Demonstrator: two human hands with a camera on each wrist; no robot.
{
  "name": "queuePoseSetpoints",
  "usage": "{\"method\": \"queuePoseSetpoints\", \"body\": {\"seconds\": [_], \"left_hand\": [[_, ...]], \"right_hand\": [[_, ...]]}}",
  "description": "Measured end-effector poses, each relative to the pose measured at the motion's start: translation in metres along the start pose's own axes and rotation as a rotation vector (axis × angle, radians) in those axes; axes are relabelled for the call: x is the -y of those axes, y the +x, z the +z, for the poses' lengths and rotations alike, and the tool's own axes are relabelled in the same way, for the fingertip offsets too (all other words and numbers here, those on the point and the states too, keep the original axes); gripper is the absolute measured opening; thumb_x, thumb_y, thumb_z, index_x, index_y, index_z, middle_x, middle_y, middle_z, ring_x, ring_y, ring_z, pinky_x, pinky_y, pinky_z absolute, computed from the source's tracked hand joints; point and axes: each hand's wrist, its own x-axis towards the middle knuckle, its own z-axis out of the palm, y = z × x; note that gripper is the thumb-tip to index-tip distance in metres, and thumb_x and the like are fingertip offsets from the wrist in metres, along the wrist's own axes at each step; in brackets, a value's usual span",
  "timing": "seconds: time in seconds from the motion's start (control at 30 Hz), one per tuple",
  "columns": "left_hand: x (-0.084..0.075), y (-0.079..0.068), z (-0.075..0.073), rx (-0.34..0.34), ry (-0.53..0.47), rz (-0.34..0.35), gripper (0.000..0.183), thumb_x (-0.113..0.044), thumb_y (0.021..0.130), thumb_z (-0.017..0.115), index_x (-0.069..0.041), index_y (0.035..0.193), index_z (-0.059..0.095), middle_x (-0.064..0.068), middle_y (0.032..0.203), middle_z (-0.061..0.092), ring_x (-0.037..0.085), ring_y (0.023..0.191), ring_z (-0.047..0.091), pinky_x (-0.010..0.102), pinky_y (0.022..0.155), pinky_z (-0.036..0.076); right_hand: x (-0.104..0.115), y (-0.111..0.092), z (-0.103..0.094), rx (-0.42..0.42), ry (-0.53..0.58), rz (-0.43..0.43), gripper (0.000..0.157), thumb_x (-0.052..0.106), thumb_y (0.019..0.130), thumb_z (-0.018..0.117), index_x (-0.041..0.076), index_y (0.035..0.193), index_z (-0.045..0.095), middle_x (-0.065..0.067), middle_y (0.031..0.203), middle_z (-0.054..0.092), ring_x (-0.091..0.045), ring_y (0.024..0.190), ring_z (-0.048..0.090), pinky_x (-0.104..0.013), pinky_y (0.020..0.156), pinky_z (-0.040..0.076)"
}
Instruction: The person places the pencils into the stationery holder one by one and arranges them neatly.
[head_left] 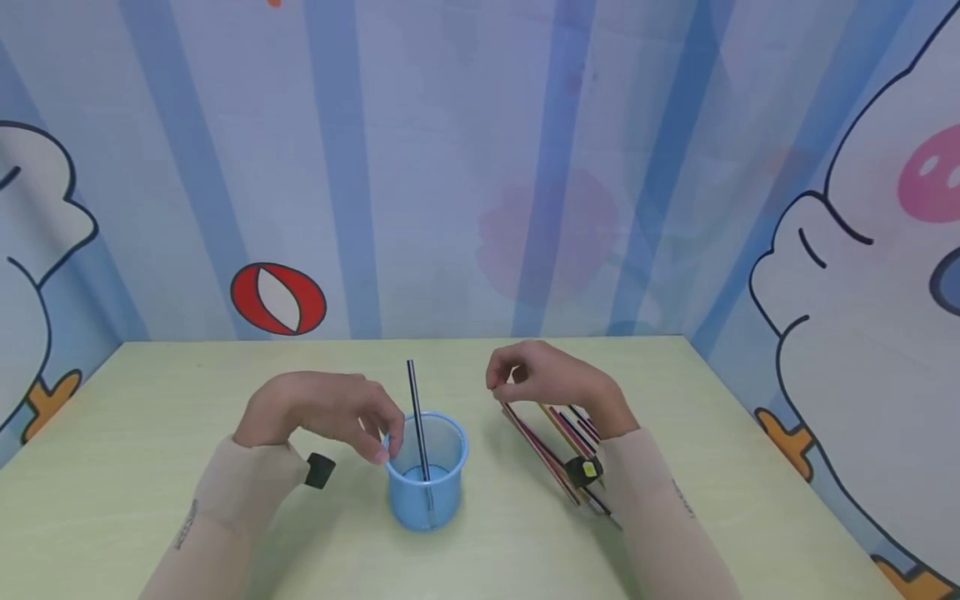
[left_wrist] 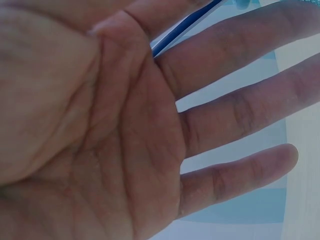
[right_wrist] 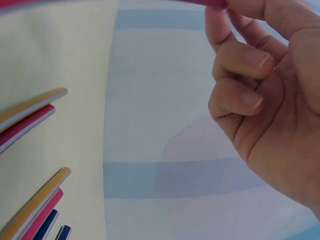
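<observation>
A light blue plastic cup point(head_left: 425, 506) stands upright on the table. One dark blue-and-white striped straw point(head_left: 417, 408) leans inside it, its top well above the rim. My left hand point(head_left: 327, 410) pinches the cup's near-left rim between thumb and index finger; in the left wrist view its other fingers point(left_wrist: 240, 114) are spread. To the right, my right hand point(head_left: 547, 375) pinches the far end of a pinkish-red striped straw point(right_wrist: 202, 3) between thumb and index fingertips, the other fingers curled. Beneath that wrist lie more striped straws point(head_left: 564, 432), yellow, red and dark blue, partly hidden by the sleeve.
The pale yellow-green table point(head_left: 187, 392) ends at a light blue striped backdrop point(head_left: 435, 167) printed with cartoon figures. Small black wrist devices point(head_left: 320, 471) sit at both cuffs. Between cup and straws is a stretch of tabletop.
</observation>
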Motion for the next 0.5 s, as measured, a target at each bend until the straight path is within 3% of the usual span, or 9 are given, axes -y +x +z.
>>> {"method": "queuePoseSetpoints", "body": {"seconds": [0.13,0.33,0.5], "left_hand": [[-0.0008,-0.0005,-0.0007,0.0,0.009,0.008,0.008,-0.013,0.09,0.074,-0.021,0.09,0.072,-0.008,0.095,0.068,0.012,0.098,0.066,0.04,0.09,0.049],[-0.0001,-0.0001,-0.0002,-0.002,0.005,-0.003,0.008,-0.013,0.09,0.074,-0.021,0.09,0.072,-0.008,0.095,0.068,0.012,0.098,0.066,0.04,0.09,0.049],[0.0004,0.0,0.0002,-0.001,0.001,-0.005,0.007,-0.013,0.09,0.074,-0.021,0.09,0.072,-0.008,0.095,0.068,0.012,0.098,0.066,0.04,0.09,0.049]], "right_hand": [[0.002,-0.0042,-0.0048,-0.049,0.101,-0.028,0.004,0.014,0.096,0.065,0.016,0.099,0.068,-0.003,0.098,0.065,-0.028,0.077,0.058,-0.036,0.065,0.049],[0.0053,-0.0059,-0.0076,-0.155,0.272,-0.116,0.006,0.01,0.096,0.065,0.008,0.102,0.064,-0.01,0.103,0.061,-0.029,0.09,0.063,-0.036,0.079,0.051],[0.0085,-0.0053,-0.0082,-0.259,0.36,-0.181,0.007,0.007,0.097,0.062,0.004,0.103,0.062,-0.012,0.103,0.059,-0.025,0.086,0.063,-0.034,0.079,0.05]]}}
